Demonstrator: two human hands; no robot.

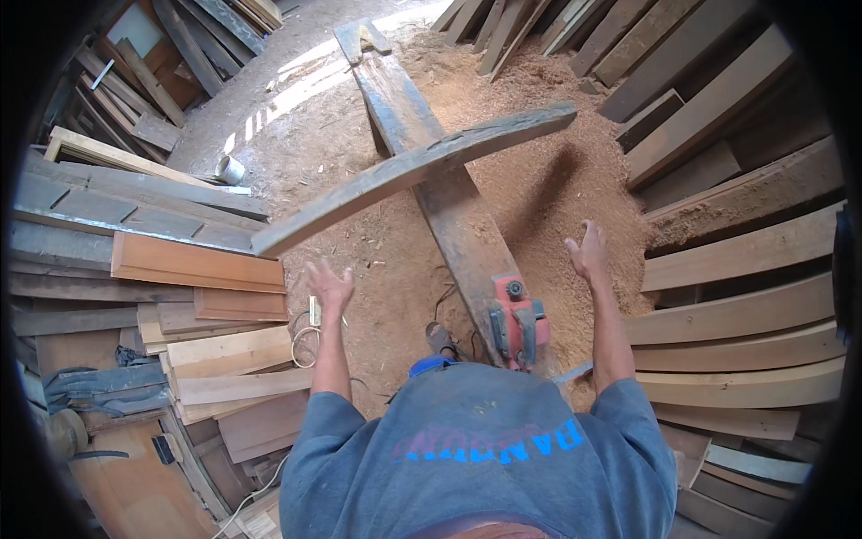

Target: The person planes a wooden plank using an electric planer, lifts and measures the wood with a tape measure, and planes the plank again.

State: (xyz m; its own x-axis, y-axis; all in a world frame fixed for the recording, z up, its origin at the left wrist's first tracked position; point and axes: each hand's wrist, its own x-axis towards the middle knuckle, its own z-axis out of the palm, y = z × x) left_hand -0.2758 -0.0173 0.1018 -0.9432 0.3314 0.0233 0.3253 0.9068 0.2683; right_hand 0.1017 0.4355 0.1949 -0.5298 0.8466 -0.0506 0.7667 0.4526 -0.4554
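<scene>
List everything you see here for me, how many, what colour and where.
Loose plank: one, grey-brown, lying crosswise over the bench
Wooden bench: one, brown with bluish patches, centre
Notched block: one, pale brown, bench's far end
Electric planer: one, red and grey, bench's near end
Wood shavings: heap, orange-brown, floor right of bench
Pail: one, whitish, floor at left
Orange-brown panels: at least two, left stack
Boards: many, brown and grey, both sides
Left hand: one, empty, left of bench
Right hand: one, empty, above shavings
</scene>
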